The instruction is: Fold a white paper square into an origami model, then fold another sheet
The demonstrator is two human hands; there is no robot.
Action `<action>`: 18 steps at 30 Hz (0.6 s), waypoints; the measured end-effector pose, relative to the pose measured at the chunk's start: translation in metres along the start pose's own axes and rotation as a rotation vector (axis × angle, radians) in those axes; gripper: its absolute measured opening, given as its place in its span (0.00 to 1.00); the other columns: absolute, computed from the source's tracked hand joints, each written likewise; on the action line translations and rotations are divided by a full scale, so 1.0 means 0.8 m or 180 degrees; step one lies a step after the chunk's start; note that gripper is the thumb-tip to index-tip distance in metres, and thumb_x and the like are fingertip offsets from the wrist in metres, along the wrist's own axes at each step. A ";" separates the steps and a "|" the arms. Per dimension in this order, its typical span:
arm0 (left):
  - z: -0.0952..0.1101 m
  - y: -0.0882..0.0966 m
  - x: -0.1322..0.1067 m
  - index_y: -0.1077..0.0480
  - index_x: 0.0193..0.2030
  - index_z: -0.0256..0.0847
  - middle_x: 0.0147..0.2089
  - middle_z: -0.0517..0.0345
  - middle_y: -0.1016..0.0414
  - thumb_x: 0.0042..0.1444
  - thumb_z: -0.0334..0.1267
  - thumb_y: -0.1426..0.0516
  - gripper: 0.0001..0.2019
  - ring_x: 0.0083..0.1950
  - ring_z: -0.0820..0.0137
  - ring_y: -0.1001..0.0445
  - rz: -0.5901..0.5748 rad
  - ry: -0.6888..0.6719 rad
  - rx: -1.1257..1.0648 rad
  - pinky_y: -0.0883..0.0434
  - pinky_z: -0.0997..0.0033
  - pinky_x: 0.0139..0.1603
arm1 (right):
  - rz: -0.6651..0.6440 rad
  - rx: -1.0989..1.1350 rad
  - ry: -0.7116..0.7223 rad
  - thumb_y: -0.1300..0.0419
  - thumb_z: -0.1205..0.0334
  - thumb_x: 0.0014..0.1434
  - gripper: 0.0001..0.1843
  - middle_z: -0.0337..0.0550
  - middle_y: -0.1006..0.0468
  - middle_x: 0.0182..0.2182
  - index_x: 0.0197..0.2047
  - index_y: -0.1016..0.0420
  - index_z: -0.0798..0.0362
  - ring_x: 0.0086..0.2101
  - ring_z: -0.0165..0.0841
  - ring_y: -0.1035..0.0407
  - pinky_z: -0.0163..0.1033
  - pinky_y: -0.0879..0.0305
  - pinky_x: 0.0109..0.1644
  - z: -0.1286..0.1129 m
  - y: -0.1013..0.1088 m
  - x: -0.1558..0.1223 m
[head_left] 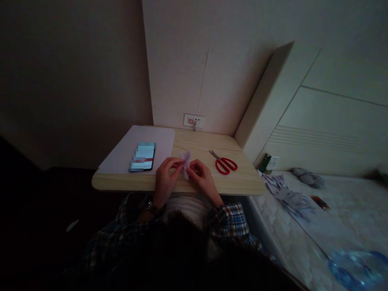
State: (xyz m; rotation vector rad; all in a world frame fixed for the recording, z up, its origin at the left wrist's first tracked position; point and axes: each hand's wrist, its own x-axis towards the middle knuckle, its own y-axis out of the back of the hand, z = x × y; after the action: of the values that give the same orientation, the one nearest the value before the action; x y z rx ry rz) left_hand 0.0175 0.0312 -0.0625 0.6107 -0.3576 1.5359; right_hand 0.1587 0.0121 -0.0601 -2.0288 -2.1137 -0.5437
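A small folded piece of white paper (186, 162) is held upright just above the front part of the wooden table. My left hand (166, 178) pinches its left side between thumb and fingertips. On the right side, my right hand (203, 178) is closed on the same paper. Its exact folds are too small and dim to make out. To the right of my right hand lies a pair of scissors (223, 163) with red handles, blades pointing to the back left. A phone (142, 157) with a lit screen rests left of my left hand.
Under the phone, a large white sheet (121, 147) covers the left of the table (248, 178). A wall socket (194, 120) with a plug sits behind. On the bed at right are paper scraps (292, 202), grey slippers (307, 178) and a crumpled clear blue plastic thing (357, 266).
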 end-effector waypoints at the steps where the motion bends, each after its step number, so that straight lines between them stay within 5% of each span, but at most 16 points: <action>1: -0.001 0.000 0.000 0.26 0.37 0.40 0.40 0.54 0.23 0.54 0.37 0.42 0.06 0.41 0.65 0.25 -0.0058 0.0080 -0.0079 0.29 0.67 0.45 | -0.0054 0.0039 0.0009 0.40 0.54 0.55 0.09 0.36 0.29 0.31 0.35 0.32 0.50 0.30 0.30 0.35 0.34 0.37 0.33 -0.001 -0.001 0.000; 7: -0.001 0.001 0.007 0.25 0.38 0.37 0.42 0.50 0.20 0.52 0.48 0.42 0.15 0.48 0.60 0.24 -0.0163 0.0741 -0.0692 0.30 0.64 0.51 | 0.0004 -0.0119 0.0088 0.40 0.57 0.56 0.08 0.39 0.29 0.35 0.38 0.31 0.49 0.33 0.31 0.35 0.35 0.36 0.34 -0.004 -0.001 0.000; 11: -0.005 0.000 0.010 0.27 0.36 0.37 0.40 0.51 0.21 0.41 0.46 0.35 0.18 0.45 0.60 0.23 -0.0149 0.1063 -0.1019 0.28 0.62 0.49 | 0.0049 -0.0345 0.0290 0.42 0.61 0.57 0.06 0.40 0.31 0.35 0.39 0.28 0.49 0.35 0.32 0.36 0.36 0.36 0.37 -0.003 0.004 -0.002; 18: -0.011 0.001 0.010 0.27 0.38 0.37 0.35 0.54 0.21 0.40 0.44 0.34 0.18 0.41 0.62 0.23 0.0021 0.1328 -0.1276 0.27 0.66 0.42 | 0.0249 -0.0479 0.0599 0.42 0.68 0.54 0.13 0.45 0.36 0.47 0.43 0.28 0.46 0.47 0.36 0.37 0.38 0.32 0.42 -0.003 0.006 -0.003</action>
State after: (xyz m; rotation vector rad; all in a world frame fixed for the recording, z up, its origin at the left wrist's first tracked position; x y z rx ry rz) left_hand 0.0158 0.0431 -0.0647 -0.0273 -0.3326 1.4987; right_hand 0.1628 0.0093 -0.0578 -2.0356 -1.9292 -0.8676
